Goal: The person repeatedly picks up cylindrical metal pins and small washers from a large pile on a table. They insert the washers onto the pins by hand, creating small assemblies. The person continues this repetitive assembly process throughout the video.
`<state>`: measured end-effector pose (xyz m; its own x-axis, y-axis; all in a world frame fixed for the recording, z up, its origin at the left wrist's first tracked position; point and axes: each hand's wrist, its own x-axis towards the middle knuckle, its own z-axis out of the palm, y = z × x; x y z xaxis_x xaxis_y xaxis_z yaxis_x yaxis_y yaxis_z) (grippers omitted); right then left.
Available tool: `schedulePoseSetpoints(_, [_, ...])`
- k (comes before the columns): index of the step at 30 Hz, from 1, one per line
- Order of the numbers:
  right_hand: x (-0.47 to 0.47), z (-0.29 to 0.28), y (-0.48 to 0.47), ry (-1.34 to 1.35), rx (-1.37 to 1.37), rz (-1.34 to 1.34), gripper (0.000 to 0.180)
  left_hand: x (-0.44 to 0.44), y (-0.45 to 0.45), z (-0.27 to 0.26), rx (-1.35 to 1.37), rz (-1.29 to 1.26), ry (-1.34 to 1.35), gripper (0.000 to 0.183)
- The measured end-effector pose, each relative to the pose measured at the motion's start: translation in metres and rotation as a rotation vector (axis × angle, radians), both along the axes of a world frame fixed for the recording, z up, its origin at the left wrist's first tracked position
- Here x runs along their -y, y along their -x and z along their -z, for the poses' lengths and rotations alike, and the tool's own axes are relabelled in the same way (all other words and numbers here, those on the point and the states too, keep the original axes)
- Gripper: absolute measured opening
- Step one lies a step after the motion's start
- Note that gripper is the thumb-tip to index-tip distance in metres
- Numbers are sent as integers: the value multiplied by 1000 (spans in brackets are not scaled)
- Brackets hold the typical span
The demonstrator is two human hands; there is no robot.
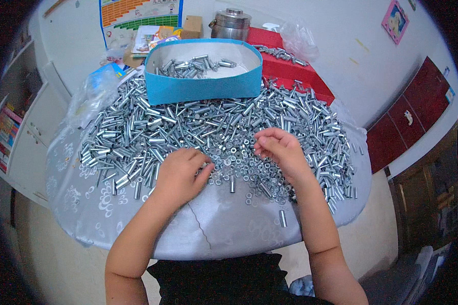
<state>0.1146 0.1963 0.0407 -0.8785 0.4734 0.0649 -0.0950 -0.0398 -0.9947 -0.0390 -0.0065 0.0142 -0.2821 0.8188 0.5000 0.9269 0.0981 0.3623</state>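
Observation:
Across the table lies a broad heap of shiny metal sleeves and bolts (152, 126). Loose nuts and washers (248, 167) are spread at the middle of its near side. My left hand (183, 173) rests palm down at the heap's near edge, beside the nuts, its fingertips partly hidden among the metal parts. Just above the nuts and washers is my right hand (280, 150), thumb and fingers brought together; whether something small is between them cannot be made out. A single metal sleeve (232, 184) stands between the hands, and another sleeve (283, 218) lies nearer me.
Behind the heap, a blue open box (204, 89) holds several bolt-and-sleeve pieces (192, 68). More pieces lie on a red box (290, 70) at the right. A lidded metal pot (231, 24) and clear plastic bags (298, 38) stand further back. A patterned cloth (244, 225) covers the table.

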Motion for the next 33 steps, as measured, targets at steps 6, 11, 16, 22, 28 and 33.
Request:
schedulePoseSetpoints(6, [-15,3,0,175,-101,307,18,-3,-29,-1,-81,306,47,35])
schedulePoseSetpoints(11, [-18,3,-2,284,-218,372,15,-6,-31,19,-64,309,159,30])
schedulePoseSetpoints(16, [-19,2,-4,293,-284,391,16,-6,-31,18,-78,316,176,23])
schedulePoseSetpoints(22, [-25,4,-4,203,-224,394,15,-5,-33,10,-66,287,114,21])
schedulePoseSetpoints(28, [-25,6,-3,12,-117,401,15,-6,-34,6,-38,330,62,23])
schedulePoseSetpoints(33, [0,3,-3,-587,188,-242,23,-1,-33,11,20,304,91,29])
